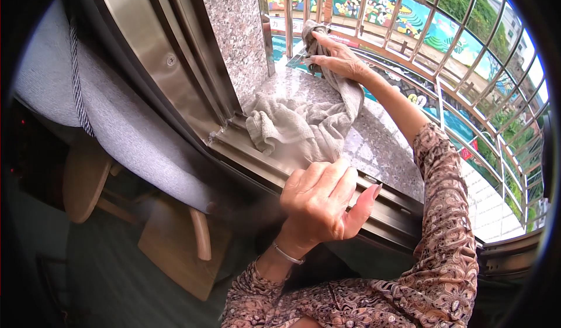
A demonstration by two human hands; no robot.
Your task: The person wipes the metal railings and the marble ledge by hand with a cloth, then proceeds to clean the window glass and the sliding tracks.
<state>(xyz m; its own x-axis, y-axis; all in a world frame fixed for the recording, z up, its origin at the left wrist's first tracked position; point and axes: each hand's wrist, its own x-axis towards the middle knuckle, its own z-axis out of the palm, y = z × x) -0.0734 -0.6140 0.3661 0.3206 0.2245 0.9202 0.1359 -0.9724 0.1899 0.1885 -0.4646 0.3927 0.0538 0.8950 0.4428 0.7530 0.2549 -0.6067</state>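
Observation:
A long grey-beige cloth lies bunched on the speckled granite sill, partly over the metal window track. Its upper end rises towards the window bars, where my right hand grips it with fingers and thumb. Nearer to me, my left hand is over the track just below the lower edge of the cloth. Its fingers are curled down and the thumb sticks out to the right; whether they grip the track's edge or the cloth is hidden.
Metal security bars curve beyond the sill. A granite-faced upright and a steel window frame rise at the left. Beside them hangs a grey curtain with a twisted cord. Wooden furniture stands below it.

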